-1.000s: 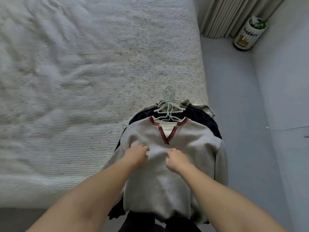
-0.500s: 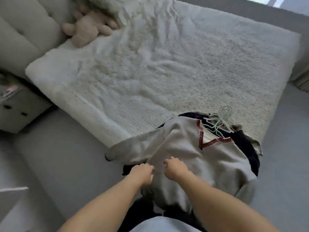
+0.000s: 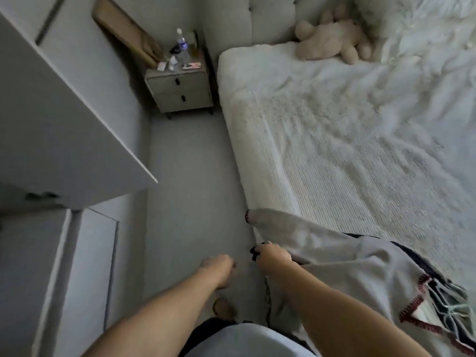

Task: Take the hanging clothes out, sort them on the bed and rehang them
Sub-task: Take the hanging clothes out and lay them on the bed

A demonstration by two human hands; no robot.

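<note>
A grey sweater (image 3: pixel 347 261) with a red-trimmed V neck lies on top of a pile of clothes at the near corner of the bed (image 3: pixel 334 150), one sleeve stretched along the bed's edge. Dark garments show beneath it. Pale green and white hangers (image 3: pixel 453 313) stick out of the pile at the far right. My right hand (image 3: pixel 274 256) sits at the pile's left edge, fingers curled on the sweater and the dark cloth under it. My left hand (image 3: pixel 219 266) hangs over the floor, loosely curled and holding nothing.
An open white wardrobe door (image 3: pixel 64 124) juts out at the left. A nightstand (image 3: pixel 180 91) with a bottle (image 3: pixel 181 47) stands beside the headboard. A plush toy (image 3: pixel 329 42) lies near the pillows. A strip of grey floor (image 3: pixel 193 189) runs between wardrobe and bed.
The view has swung left toward the wardrobe. My left hand has come off the sweater and moved over the floor. My right hand has slid to the pile's left edge.
</note>
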